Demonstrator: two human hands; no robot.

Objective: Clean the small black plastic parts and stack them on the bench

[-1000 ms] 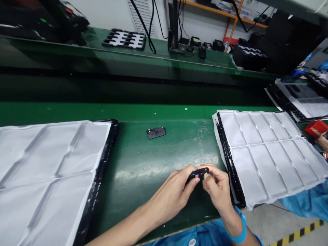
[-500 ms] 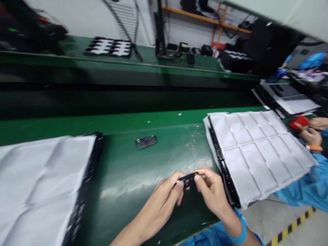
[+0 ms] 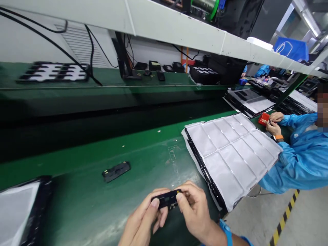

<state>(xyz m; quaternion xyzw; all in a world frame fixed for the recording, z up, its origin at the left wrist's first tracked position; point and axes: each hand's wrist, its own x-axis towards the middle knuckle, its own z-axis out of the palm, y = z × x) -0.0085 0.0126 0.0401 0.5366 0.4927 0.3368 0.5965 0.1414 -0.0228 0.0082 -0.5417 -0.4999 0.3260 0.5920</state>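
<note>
Between my two hands is a small flat black electronic part [image 3: 167, 199] with gold contact spots, held above the green bench. My left hand [image 3: 147, 215] pinches its left end, thumb on the near face. At the other end my right hand [image 3: 193, 208] grips it with thumb and fingers, the thumb beside a gold spot. A similar black plate [image 3: 116, 171] with small gold marks lies on the green bench mat [image 3: 84, 201], to the left and beyond my hands.
White-covered black trays stand at right [image 3: 228, 150] and at lower left [image 3: 15, 212]. A co-worker in a blue smock [image 3: 302, 153] handles something by a red box [image 3: 263, 119]. A raised shelf [image 3: 102, 92] holds black trays [image 3: 53, 71] and small devices. A pale beam [image 3: 179, 29] crosses above.
The head view has turned right and up, bringing more of the co-worker and the beam into view. Both hands still hold the black part, whose face now shows more.
</note>
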